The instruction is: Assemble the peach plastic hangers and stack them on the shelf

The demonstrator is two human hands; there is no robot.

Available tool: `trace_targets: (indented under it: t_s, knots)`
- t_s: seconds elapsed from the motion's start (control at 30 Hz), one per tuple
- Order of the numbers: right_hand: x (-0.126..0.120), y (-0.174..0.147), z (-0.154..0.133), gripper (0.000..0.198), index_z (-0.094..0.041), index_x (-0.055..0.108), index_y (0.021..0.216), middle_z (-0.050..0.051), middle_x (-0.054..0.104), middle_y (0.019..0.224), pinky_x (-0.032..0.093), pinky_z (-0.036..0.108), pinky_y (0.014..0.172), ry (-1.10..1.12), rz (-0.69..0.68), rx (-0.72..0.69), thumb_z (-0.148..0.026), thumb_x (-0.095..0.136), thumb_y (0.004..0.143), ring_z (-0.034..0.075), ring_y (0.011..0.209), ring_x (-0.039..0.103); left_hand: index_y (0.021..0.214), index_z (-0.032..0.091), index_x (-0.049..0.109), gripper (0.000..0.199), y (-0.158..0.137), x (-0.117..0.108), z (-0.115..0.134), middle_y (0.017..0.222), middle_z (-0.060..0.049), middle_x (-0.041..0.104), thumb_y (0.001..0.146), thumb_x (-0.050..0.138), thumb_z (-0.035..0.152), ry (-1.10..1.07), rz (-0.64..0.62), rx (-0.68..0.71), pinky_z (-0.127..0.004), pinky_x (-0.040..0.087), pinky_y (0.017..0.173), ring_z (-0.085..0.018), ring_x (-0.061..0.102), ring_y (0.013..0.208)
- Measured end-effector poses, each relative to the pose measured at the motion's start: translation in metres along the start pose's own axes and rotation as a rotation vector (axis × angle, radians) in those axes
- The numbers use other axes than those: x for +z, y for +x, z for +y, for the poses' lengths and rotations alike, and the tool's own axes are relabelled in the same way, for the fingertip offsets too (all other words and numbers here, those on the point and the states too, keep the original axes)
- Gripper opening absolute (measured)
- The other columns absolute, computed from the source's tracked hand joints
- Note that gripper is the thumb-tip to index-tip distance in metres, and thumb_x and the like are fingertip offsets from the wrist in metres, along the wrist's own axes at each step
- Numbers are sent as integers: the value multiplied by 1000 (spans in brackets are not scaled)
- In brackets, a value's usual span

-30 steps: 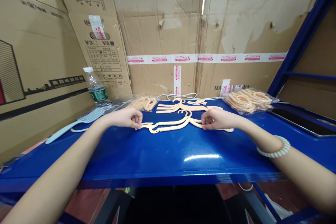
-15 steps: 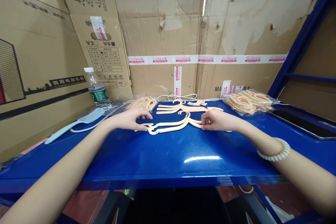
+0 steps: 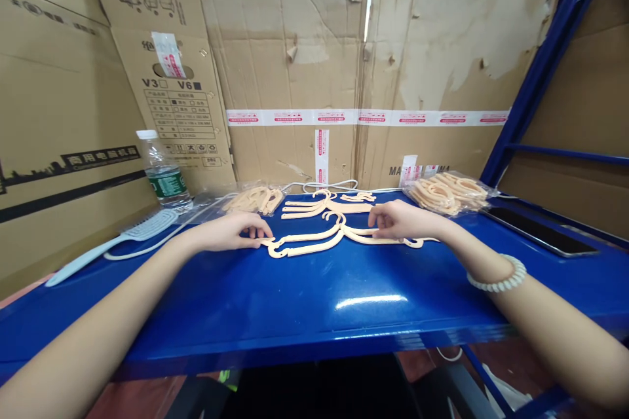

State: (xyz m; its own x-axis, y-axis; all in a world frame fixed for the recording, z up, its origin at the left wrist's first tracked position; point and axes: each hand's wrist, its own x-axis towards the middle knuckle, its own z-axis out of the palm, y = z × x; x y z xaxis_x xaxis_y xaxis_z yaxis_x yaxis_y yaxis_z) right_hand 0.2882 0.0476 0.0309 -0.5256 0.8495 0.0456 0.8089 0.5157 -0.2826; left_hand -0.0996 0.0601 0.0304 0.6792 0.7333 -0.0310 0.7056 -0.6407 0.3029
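Observation:
A cream plastic clothes hanger (image 3: pixel 314 249) with folding arms lies flat on the blue table, its two arms spread left and right and its hook pointing away from me. My left hand (image 3: pixel 238 232) pinches the tip of a piece at its left end between thumb and fingers. Over the right arm, my right hand (image 3: pixel 405 219) hovers with fingers loosely bent and tips apart; I see nothing between them. Just behind lie more cream hanger parts (image 3: pixel 302 211), with long straight arms and a hook. Small hooked pieces (image 3: pixel 358 197) rest farther back.
Clear bags of cream hanger parts lie at back left (image 3: pixel 255 198) and back right (image 3: pixel 447 191). A water bottle (image 3: pixel 164 177), a pale blue hairbrush (image 3: pixel 147 226) and a white cable stand left; a black phone (image 3: pixel 538 230) lies right. Cardboard (image 3: pixel 289 78) walls the back.
My left fingers have closed onto the left end of the hanger. My right hand has risen and shifted back slightly, uncovering the right end. The view has turned a little right.

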Motion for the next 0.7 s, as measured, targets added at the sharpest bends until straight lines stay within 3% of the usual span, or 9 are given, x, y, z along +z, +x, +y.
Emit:
trace_targets:
  t_s: [0.1,0.37,0.7]
  knots:
    - [-13,-5,11,30,-15,64,95,4,66,73,42,25,54,10,15,24,-37,62,75,16,61,59,100,21,69,33,0,-1,-4,89,-6,67,81,56,45,-6,2,-29,-25,46,71,-17,60,79]
    - [-21,-11,33,51,-19,66,107,7,67,106,48,29,71,4,-193,8,-42,75,62,22,87,62,88,21,68,29,0,-2,-7,74,-2,65,79,56,46,-49,-2,-83,-23,43,63,-15,58,67]
    - [-13,-7,19,30,-18,67,94,6,67,91,45,28,67,-66,-199,44,-35,67,70,21,82,61,77,20,62,24,-5,-10,-6,80,-2,68,76,58,44,34,-58,-177,-23,45,64,-16,62,73]
